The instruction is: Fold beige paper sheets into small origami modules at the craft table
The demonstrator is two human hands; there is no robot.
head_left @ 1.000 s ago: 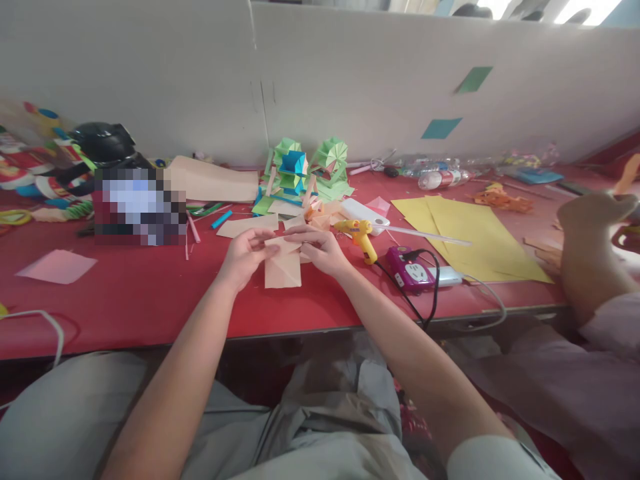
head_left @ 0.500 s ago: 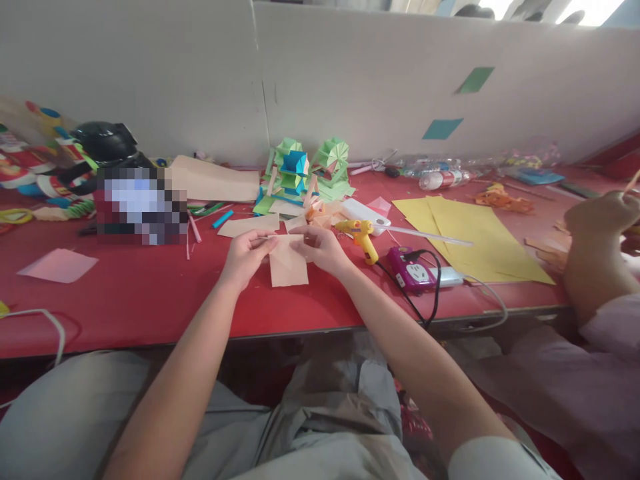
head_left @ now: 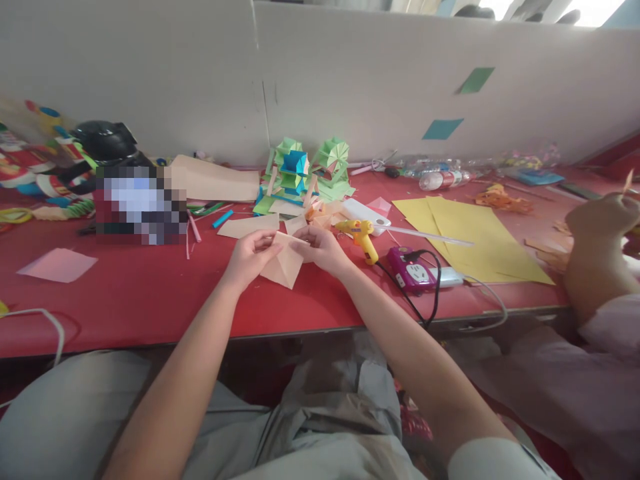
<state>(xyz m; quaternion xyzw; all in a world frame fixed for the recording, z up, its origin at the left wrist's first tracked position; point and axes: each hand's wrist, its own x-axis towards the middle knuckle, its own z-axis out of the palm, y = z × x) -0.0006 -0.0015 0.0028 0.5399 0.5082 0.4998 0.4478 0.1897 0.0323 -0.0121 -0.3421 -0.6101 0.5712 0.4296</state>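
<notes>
Between my hands is a small beige sheet of paper [head_left: 285, 265], turned corner-down with a crease running through it. My left hand [head_left: 254, 257] pinches its upper left side between thumb and fingers. On the upper right side, my right hand [head_left: 320, 250] grips the same sheet. Just behind my hands lie more beige paper pieces [head_left: 250, 225] and some orange paper scraps [head_left: 317, 213]. A yellow glue gun [head_left: 361, 237] with a long clear stick rests to the right of my right hand.
Green and blue folded paper models [head_left: 295, 170] stand at the back. A purple power socket [head_left: 413, 270] with cables sits near the front edge, beside yellow sheets [head_left: 470, 240]. Another person's hand [head_left: 600, 220] is at the far right. A pink sheet [head_left: 57, 265] lies left.
The beige paper has turned from edge-down to corner-down, and a crease now shows on it. My hands have stayed in nearly the same place.
</notes>
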